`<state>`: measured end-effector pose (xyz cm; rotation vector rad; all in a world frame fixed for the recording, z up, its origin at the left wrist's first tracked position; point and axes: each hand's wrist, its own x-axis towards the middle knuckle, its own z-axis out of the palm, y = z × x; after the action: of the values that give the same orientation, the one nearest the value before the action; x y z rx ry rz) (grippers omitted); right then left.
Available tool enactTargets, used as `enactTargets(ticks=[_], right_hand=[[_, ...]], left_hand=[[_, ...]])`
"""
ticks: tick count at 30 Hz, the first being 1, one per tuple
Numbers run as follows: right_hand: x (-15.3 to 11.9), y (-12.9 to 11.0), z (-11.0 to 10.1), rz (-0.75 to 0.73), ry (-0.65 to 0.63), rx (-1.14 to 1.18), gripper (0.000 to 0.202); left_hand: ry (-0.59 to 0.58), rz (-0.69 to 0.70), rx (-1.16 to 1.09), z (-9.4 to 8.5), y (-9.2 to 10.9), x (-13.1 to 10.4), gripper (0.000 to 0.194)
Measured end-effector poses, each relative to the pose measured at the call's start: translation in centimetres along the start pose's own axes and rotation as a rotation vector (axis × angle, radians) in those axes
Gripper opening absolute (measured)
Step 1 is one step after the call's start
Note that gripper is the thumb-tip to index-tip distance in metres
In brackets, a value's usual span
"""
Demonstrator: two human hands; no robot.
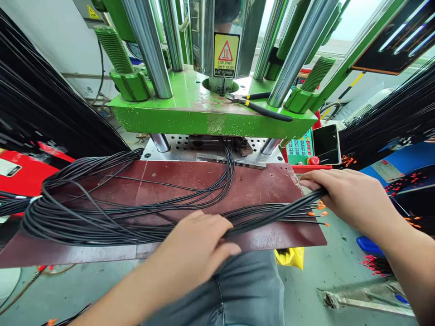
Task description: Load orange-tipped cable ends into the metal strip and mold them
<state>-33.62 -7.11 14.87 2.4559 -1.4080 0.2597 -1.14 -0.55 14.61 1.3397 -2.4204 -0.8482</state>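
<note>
A large bundle of thin black cables (91, 226) lies looped across the dark red board (265, 181) in front of the machine. Near the board's front edge, my left hand (204, 244) is closed over the middle of the bundle. My right hand (346, 190) grips a bunch of the cables close to their right ends, lifted slightly off the board. Orange tips (319, 209) show on several cable ends beside and below that hand. Other cables curve up from the board into the gap under the machine's green plate (210, 122).
Pliers (258, 106) with black and yellow handles rest on the green plate, beside a high-temperature label (226, 54). Steel columns (149, 50) rise from the plate. At right stands a control panel (301, 148) with a red button (313, 160). Black cables hang on both sides.
</note>
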Motion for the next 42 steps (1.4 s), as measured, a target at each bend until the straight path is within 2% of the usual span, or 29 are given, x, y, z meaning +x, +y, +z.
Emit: enactTargets(ticks=[1,3,5,6,7,10,12,13,16,18,20,22,24,26,28,29,31,34,37,40,42], right_hand=[[-0.3,-0.6,-0.5,-0.054,0.028,-0.007,0.019],[-0.8,-3.0,-1.2,-0.190,0.077,0.031,0.023],[-1.2,-5.8,-1.1,-0.298,0.086,0.128,0.022],[-1.5,-7.1,-0.6,-0.317,0.094,0.179,0.021],[-1.9,-8.0,0.1,-0.299,0.120,0.225,0.027],[-3.2,-9.1,3.2,-0.095,0.221,0.322,0.076],[-3.8,-8.6,5.1,0.022,0.194,0.361,0.096],[-3.9,-8.3,5.9,0.052,0.155,0.366,0.098],[-2.9,-7.4,7.2,0.101,0.106,0.342,0.085],[-1.5,-7.1,7.6,0.137,0.135,0.369,0.075],[0.1,-7.0,7.6,0.198,0.189,0.510,0.060],[1.3,-7.2,7.4,0.322,0.261,0.788,0.043],[2.2,-7.6,7.0,0.453,0.280,1.180,0.037],[2.8,-8.2,6.5,0.534,0.179,1.535,0.038],[3.1,-9.0,6.1,0.561,0.065,1.716,0.039],[3.2,-9.4,6.0,0.577,0.053,1.733,0.037],[3.1,-10.3,5.8,0.600,0.115,1.698,0.032],[2.8,-11.4,5.6,0.604,0.158,1.673,0.027],[2.5,-11.4,5.3,0.599,0.099,1.810,0.035],[2.3,-10.6,4.6,0.505,0.070,1.852,0.041],[2.6,-10.1,3.9,0.366,-0.100,1.755,0.040]], left_hand=[[-0.064,-0.033,-0.104,0.8,0.9,-0.1,0.017],[-0.216,-0.098,-0.460,2.9,2.8,0.1,0.022],[-0.366,-0.137,-0.844,5.3,4.3,0.4,0.027],[-0.399,-0.153,-0.954,6.4,4.7,0.7,0.030],[-0.392,-0.191,-1.047,7.2,5.0,0.9,0.033],[-0.216,-0.317,-1.274,8.0,4.5,1.3,0.041],[-0.118,-0.340,-1.420,7.7,3.8,1.2,0.040],[-0.105,-0.322,-1.459,7.6,3.5,1.1,0.039],[-0.123,-0.304,-1.510,7.6,3.1,0.9,0.037],[-0.147,-0.304,-1.490,7.9,3.2,0.9,0.037],[-0.163,-0.307,-1.448,8.2,3.4,0.9,0.038],[-0.168,-0.317,-1.405,8.4,3.4,0.9,0.040],[-0.196,-0.322,-1.374,8.5,3.3,0.8,0.041],[-0.261,-0.308,-1.362,8.6,3.2,0.8,0.041],[-0.321,-0.301,-1.397,8.6,3.2,1.0,0.038],[-0.333,-0.312,-1.432,8.6,3.3,1.2,0.036],[-0.309,-0.353,-1.514,8.6,3.7,2.0,0.030],[-0.180,-0.407,-1.604,8.4,4.3,3.4,0.029],[-0.078,-0.423,-1.624,8.2,4.4,4.5,0.035],[-0.089,-0.461,-1.594,8.2,4.2,5.0,0.035],[-0.061,-0.464,-1.589,8.2,3.9,5.2,0.034]])
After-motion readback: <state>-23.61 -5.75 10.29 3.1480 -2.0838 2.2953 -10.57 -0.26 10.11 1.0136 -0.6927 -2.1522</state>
